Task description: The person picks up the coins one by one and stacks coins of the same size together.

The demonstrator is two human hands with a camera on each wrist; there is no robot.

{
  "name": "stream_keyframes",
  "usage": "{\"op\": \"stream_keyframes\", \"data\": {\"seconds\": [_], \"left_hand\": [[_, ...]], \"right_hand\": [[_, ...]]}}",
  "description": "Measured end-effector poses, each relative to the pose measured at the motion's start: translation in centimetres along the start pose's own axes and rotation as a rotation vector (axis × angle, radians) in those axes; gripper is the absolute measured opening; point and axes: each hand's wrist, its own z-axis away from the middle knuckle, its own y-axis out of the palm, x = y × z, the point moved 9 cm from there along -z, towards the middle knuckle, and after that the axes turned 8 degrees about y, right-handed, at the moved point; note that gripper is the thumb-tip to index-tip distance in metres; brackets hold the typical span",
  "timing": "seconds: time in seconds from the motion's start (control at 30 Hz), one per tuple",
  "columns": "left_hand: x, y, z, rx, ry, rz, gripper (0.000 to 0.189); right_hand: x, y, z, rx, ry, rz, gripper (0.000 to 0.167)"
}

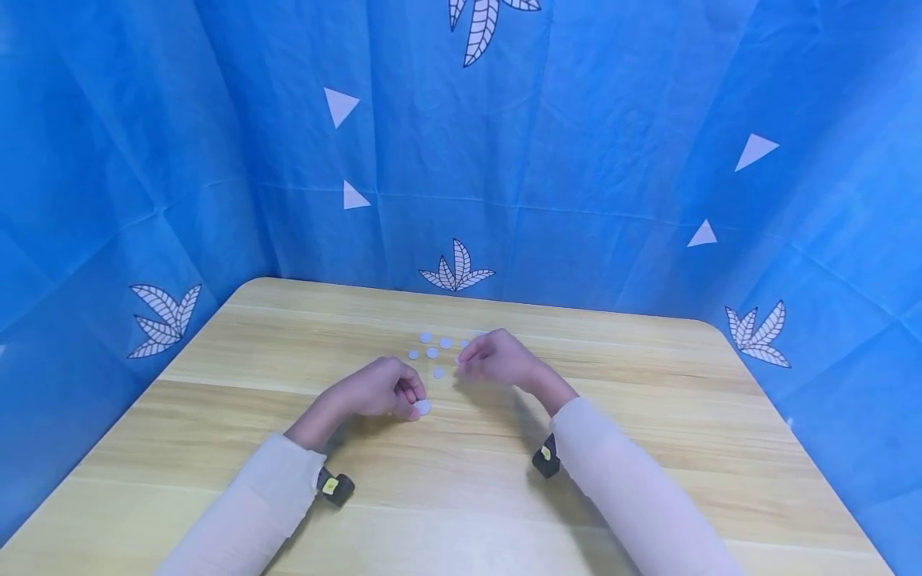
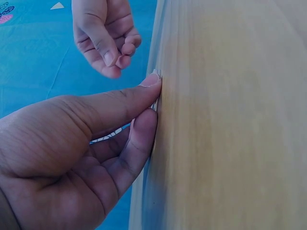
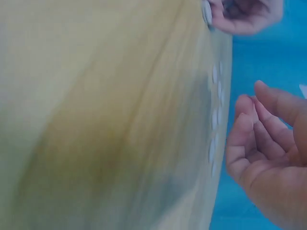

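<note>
Near the middle of the table, my left hand [image 1: 379, 389] pinches a small flat white disc [image 1: 422, 406] between thumb and fingertips, low at the tabletop. The same disc [image 3: 206, 12] shows at the left fingertips in the right wrist view; the left wrist view gives only thin pale edges. My right hand [image 1: 500, 360] hovers over the far middle of the table beside several loose white discs [image 1: 432, 353]. Seen from its own wrist, the right hand [image 3: 268, 136] has loosely bent fingers, the thumb apart from them, and nothing visible between.
The loose discs lie flat in a cluster on the wooden table [image 1: 461, 512], one disc [image 1: 438, 374] a little nearer than the others. Blue cloth [image 1: 576, 160] with white leaf and triangle prints hangs behind and beside the table. Both wrists wear a small black camera [image 1: 335, 487].
</note>
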Motion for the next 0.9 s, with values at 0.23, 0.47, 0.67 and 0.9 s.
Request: {"op": "stream_keyframes", "data": {"seconds": [0.23, 0.47, 0.67, 0.9], "left_hand": [[-0.1, 0.0, 0.2, -0.004, -0.005, -0.006, 0.019], [-0.1, -0.1, 0.1, 0.000, 0.007, -0.036, 0.020], [0.2, 0.1, 0.1, 0.000, -0.003, -0.014, 0.019], [0.2, 0.2, 0.2, -0.002, -0.023, -0.005, 0.018]], "right_hand": [[-0.8, -2.3, -0.5, -0.100, 0.019, -0.035, 0.015], [-1.3, -3.9, -0.9, -0.179, 0.022, -0.002, 0.014], [-2.3, -4.5, -1.8, -0.193, 0.039, 0.006, 0.013], [-2.7, -4.7, -2.2, -0.213, 0.052, 0.074, 0.013]]}}
